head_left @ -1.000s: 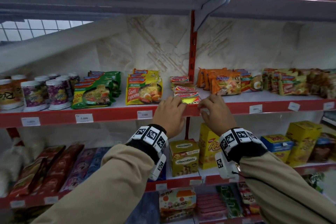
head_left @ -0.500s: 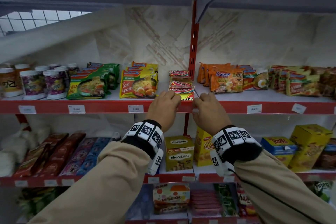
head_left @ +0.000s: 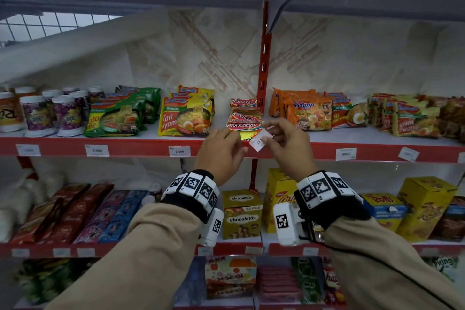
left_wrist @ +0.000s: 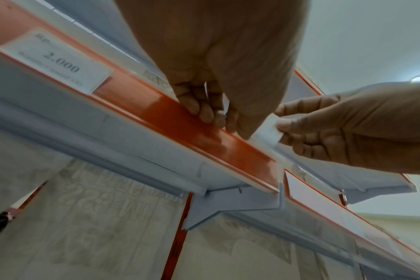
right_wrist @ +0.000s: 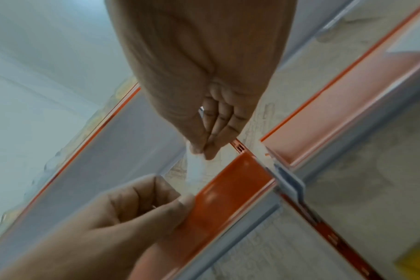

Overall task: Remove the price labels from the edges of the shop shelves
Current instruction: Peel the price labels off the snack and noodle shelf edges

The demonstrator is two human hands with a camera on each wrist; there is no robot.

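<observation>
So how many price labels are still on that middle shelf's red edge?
5: three labels left of the left hand, two right of the right hand. Another may be cut off at far right.

Noodle packets [head_left: 185,118] crowd the shelf edge [head_left: 141,147]; open air above them

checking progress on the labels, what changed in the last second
The right hand has pulled a label out of the red shelf edge and lifted it clear, pinched and tilted. The left hand stayed with its fingertips on the edge. The 2.000 label and the other labels stayed in place.
</observation>
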